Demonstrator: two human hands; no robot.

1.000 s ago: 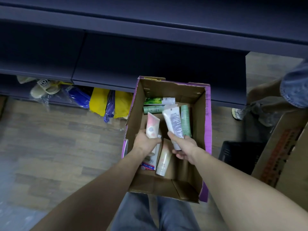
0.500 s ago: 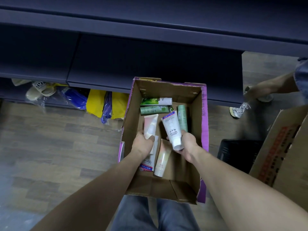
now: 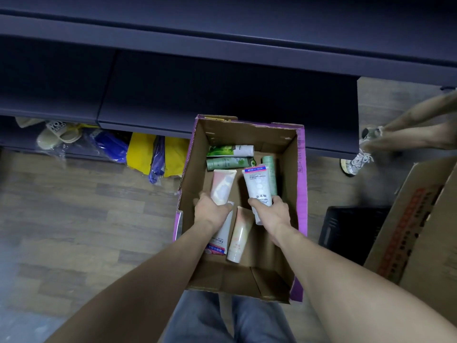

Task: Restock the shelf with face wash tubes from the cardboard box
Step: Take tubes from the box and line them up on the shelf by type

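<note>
An open cardboard box (image 3: 302, 184) with purple edges sits on the floor in front of my legs. My left hand (image 3: 210, 210) grips a pink-and-white tube (image 3: 222, 185), held upright inside the box. My right hand (image 3: 273, 214) holds a white "Facial" tube (image 3: 257, 186) with its crimped end up. On the box bottom lie two green tubes (image 3: 228, 157) at the far end, a pale green tube (image 3: 270, 174) at the right, a peach tube (image 3: 239, 235) and a white tube (image 3: 221, 240) near my wrists. The dark shelf (image 3: 222, 95) stands behind the box.
Bagged yellow and blue goods (image 3: 146, 154) and slippers (image 3: 55, 133) lie under the shelf at left. Another person's leg and sneaker (image 3: 358, 159) are at right. A black crate (image 3: 351, 229) and a large cardboard box (image 3: 420, 229) stand on the wooden floor to my right.
Both hands have lifted their tubes more upright within the box. The other person's legs have shifted at right.
</note>
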